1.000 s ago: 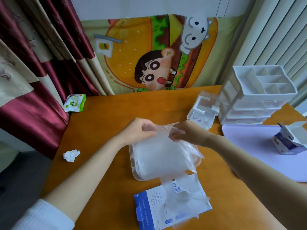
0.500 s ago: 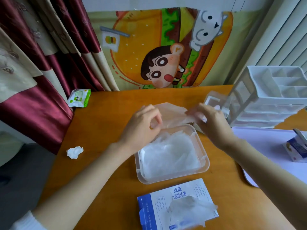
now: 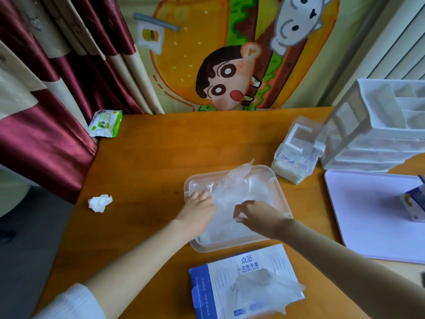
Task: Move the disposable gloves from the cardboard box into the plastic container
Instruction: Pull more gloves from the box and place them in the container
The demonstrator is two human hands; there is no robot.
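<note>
surface [image 3: 161,157]: orange wood, carrying every item below

plastic container [image 3: 282,194]: clear, rounded rectangle, no lid on it, at the middle of the surface, just beyond the cardboard box

disposable gloves [image 3: 239,185]: thin clear film in a crumpled heap that fills the container; one corner pokes up over the far rim

your left hand [image 3: 197,207]: down inside the container at its left end, fingers bent onto the heap; the tips are hidden, so you cannot tell whether it pinches the film or only presses it

your right hand [image 3: 258,214]: over the near right part of the container, fingers curled, pinching a fold of the glove film

cardboard box [image 3: 220,282]: blue and white, glove outlines printed on top, lying flat nearest you

spilling gloves [image 3: 266,288]: more clear film bunched out of the box's top opening

wet wipes pack [image 3: 105,123]: green and white, far left corner, against the curtain [image 3: 46,93]

crumpled tissue [image 3: 100,203]: white, near the left edge

clear lidded boxes [image 3: 296,155]: small stack, just right of the container's far corner

white drawer organiser [image 3: 379,125]: far right, divided top tray

lilac board [image 3: 372,215]: flat, right side, with a small carton [image 3: 414,203] standing on it
</note>
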